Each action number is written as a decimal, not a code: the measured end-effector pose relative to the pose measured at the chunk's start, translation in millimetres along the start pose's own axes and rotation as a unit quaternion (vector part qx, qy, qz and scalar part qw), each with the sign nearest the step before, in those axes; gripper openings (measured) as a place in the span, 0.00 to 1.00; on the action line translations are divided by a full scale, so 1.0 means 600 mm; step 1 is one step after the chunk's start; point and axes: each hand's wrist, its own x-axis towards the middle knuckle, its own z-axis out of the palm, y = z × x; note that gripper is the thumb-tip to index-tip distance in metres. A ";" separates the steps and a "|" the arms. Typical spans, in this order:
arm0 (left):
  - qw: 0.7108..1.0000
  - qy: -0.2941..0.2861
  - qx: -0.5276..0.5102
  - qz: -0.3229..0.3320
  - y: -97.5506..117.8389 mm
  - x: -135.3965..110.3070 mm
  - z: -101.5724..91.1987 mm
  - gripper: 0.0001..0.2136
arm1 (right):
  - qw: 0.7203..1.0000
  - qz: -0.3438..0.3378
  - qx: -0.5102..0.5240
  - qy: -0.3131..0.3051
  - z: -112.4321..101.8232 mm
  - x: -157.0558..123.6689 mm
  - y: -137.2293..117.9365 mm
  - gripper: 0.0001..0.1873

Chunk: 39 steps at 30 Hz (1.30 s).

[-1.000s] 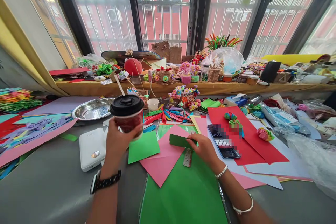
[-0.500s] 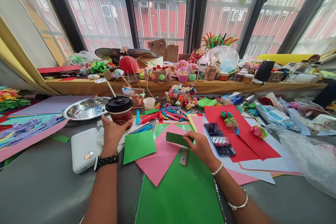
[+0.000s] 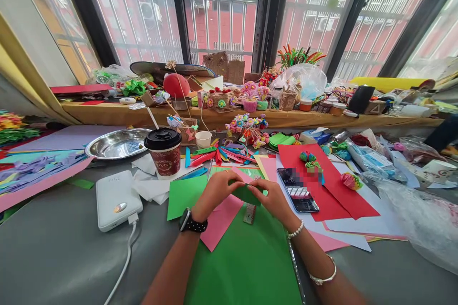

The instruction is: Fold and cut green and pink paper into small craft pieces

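Between my two hands is a small piece of dark green paper [image 3: 246, 194], pinched along its upper edge. My left hand [image 3: 221, 189] is closed on it from the left, thumb and fingertips together. From the right, my right hand [image 3: 270, 196] grips the same edge, its fingertips nearly meeting the left ones. Beneath them lie a pink sheet [image 3: 219, 224], a brighter green sheet [image 3: 184, 194] and a large green sheet [image 3: 246, 262]. A short printed strip, perhaps a ruler [image 3: 249, 213], lies just under the held paper.
Left of my hands stand a lidded coffee cup [image 3: 164, 152], a white power bank [image 3: 117, 200] with a cable and a metal plate [image 3: 118, 145]. On the right, a phone [image 3: 297, 190] lies by red paper [image 3: 343, 198]. Craft flowers [image 3: 246, 128] stand at the back.
My left hand has left the coffee cup and moved right to pinch the green paper. The right hand stays in nearly the same place, still holding it.
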 end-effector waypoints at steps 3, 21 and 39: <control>0.998 -0.037 -0.051 -0.020 -0.006 -0.004 0.013 0.08 | 1.000 0.000 0.005 0.009 0.000 0.000 0.000 0.09; 0.969 0.043 -0.181 -0.164 -0.025 -0.017 -0.012 0.11 | 0.996 0.059 -0.013 0.068 -0.014 0.005 0.016 0.12; 0.949 0.062 -0.218 -0.218 -0.036 -0.021 0.004 0.16 | 0.993 0.094 0.061 0.035 -0.015 0.007 0.027 0.14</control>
